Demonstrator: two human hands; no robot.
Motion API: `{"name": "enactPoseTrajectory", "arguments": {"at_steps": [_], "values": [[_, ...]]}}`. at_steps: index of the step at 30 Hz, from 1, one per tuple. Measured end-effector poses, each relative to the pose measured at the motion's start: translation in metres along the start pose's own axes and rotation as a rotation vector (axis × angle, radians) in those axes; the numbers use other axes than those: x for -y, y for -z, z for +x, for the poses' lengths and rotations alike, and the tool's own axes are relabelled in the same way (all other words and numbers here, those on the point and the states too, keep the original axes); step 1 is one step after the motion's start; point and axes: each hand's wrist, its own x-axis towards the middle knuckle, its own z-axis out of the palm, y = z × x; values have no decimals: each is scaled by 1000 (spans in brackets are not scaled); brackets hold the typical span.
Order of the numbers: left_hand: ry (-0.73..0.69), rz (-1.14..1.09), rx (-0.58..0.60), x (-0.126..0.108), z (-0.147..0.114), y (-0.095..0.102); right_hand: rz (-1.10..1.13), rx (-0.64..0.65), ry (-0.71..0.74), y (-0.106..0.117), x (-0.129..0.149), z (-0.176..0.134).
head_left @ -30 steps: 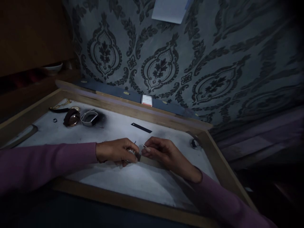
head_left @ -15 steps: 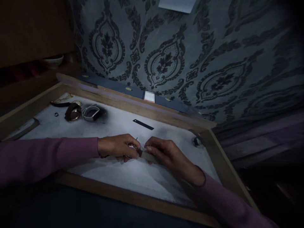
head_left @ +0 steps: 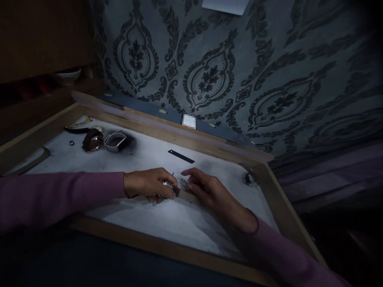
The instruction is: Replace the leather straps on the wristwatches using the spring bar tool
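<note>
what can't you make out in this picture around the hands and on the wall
All in the head view:
- watch in the left hand: partly hidden by fingers, dial too small to read
- thin bright object by the right hand: too small and dim to identify
- white paper: cut off by the top edge
- white label: pixelated, unreadable

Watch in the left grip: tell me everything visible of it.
The watch has a rounded, silvery case that looks like shiny metal, partly covered by the left grip, which holds it over the wooden tray. A flat strap appears to run from it toward the right grip: dark reddish-brown near the case, then greyish-beige. Its far end is hidden there; whether that grip touches it can't be told. Dial details and strap material are too dim to make out.
</note>
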Motion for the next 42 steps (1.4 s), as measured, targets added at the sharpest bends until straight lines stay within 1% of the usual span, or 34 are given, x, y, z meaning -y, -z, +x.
{"name": "enactPoseTrajectory", "arguments": {"at_steps": [4, 9, 14, 18, 25, 30, 42], "values": [[7, 10, 4, -2, -1, 0, 85, 11, -37, 1, -3, 0], [17, 10, -8, -2, -1, 0, 196, 58, -53, 3, 1, 0], [22, 0, -5, -1, -1, 0, 252, 123, -68, 3, 4, -2], [17, -9, -4, -1, 0, 0, 279, 115, -96, 3, 2, -3], [22, 3, -9, -2, 0, 0, 364, 142, -132, 5, 5, -4], [24, 1, -15, -3, -1, 0, 361, 161, -155, 5, 7, -3], [10, 3, -8, -2, -1, 0, 325, 188, -154, 6, 5, -4]]}}
